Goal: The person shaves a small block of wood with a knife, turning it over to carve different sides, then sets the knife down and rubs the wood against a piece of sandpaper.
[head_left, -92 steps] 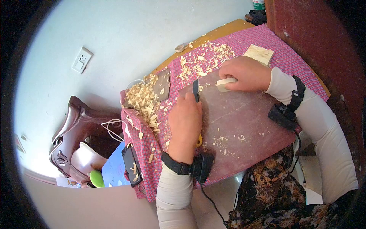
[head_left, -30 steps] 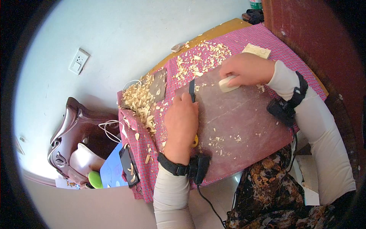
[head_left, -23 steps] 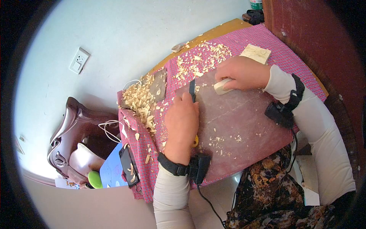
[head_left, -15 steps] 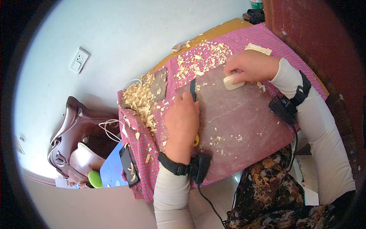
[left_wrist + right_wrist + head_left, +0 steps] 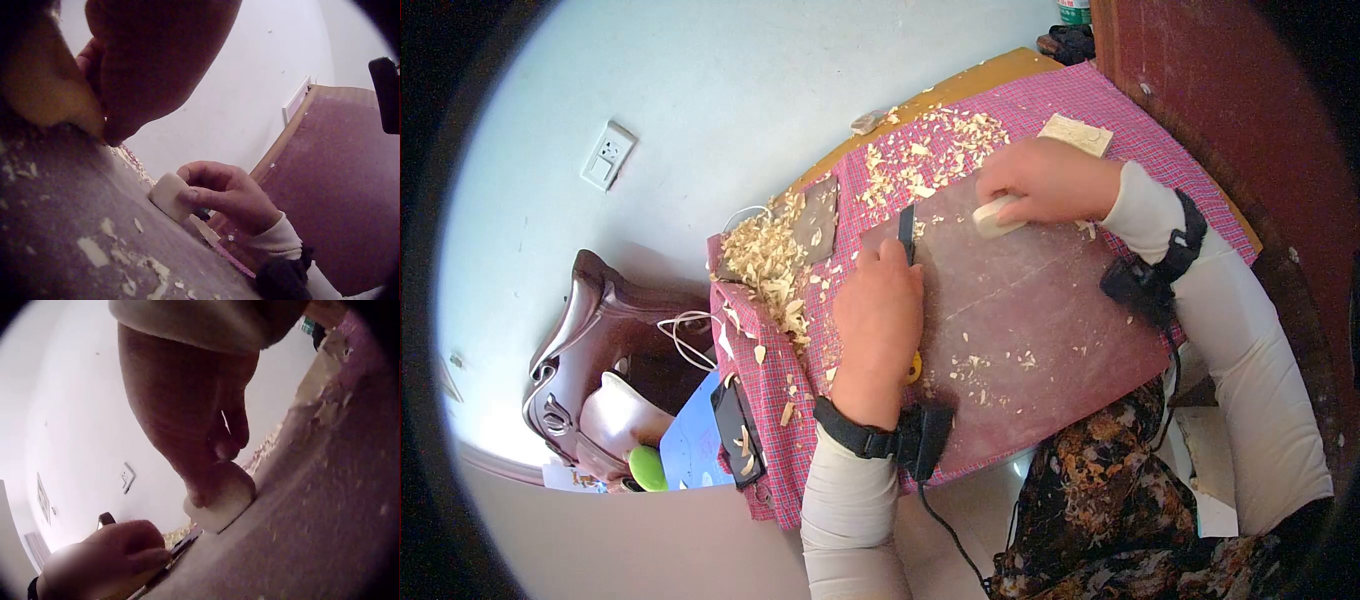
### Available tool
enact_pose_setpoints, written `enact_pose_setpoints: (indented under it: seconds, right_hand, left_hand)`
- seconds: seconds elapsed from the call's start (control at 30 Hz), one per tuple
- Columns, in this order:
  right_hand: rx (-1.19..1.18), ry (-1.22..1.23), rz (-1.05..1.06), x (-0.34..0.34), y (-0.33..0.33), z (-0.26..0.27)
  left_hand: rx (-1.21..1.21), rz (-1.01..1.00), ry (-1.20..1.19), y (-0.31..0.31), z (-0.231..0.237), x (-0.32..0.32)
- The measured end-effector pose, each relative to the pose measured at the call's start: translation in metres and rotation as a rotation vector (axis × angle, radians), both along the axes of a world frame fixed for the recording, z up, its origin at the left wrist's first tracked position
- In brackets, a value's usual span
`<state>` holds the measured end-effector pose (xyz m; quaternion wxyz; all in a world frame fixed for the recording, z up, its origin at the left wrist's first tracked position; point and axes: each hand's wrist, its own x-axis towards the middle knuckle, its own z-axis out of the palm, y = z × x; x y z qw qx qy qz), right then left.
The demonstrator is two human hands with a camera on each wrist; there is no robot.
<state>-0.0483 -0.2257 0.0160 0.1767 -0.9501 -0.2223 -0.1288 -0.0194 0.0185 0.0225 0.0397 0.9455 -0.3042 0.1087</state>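
Observation:
In the head view, the right hand (image 5: pixel 1055 182) pinches a pale rounded wooden piece (image 5: pixel 997 216) against a reddish-brown board (image 5: pixel 1040 310). The right wrist view shows that piece (image 5: pixel 226 499) with its lower edge on the board, between thumb and fingers. The left hand (image 5: pixel 878 325) lies at the board's left edge, its fingers curled round a dark flat tool (image 5: pixel 907 232) whose tip points toward the wall. A bit of yellow (image 5: pixel 915 367) shows beside the left palm. Pale shavings (image 5: pixel 975 370) are scattered on the board's near part.
A light wooden block (image 5: pixel 1076 134) lies beyond the right hand on the checked cloth (image 5: pixel 1160 160). Shavings (image 5: pixel 765 260) are heaped at the left by a brown sheet (image 5: pixel 818 225). A phone (image 5: pixel 738 430) lies near the cloth's left edge, next to a blue item (image 5: pixel 692 440).
Since half a second ago the right hand and the wooden piece have shifted slightly left over the board, after moving back and forth in earlier frames. The left hand stays in nearly the same place.

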Motion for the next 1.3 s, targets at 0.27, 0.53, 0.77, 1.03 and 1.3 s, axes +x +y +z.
enact_pose_setpoints:
  seconds: [0.27, 0.53, 0.77, 1.03, 1.3]
  right_hand:
    - [-0.015, 0.232, -0.089, -0.010, -0.001, 0.021]
    - [0.064, 0.029, 0.056, -0.004, 0.010, 0.005]
    - [0.017, 0.156, -0.027, -0.005, -0.006, 0.012]
    - [0.066, 0.152, -0.044, -0.007, 0.000, 0.013]
    - [0.118, -0.021, 0.119, -0.001, 0.010, 0.001]
  left_hand:
    - [-0.005, -0.003, -0.002, 0.000, 0.000, -0.001]
    - [0.016, 0.013, 0.003, -0.002, 0.001, -0.001]
    - [0.008, 0.000, 0.006, 0.000, -0.001, 0.000]
    - [0.004, -0.003, 0.001, 0.000, 0.000, 0.000]
    - [0.006, 0.008, 0.009, -0.002, 0.001, -0.002]
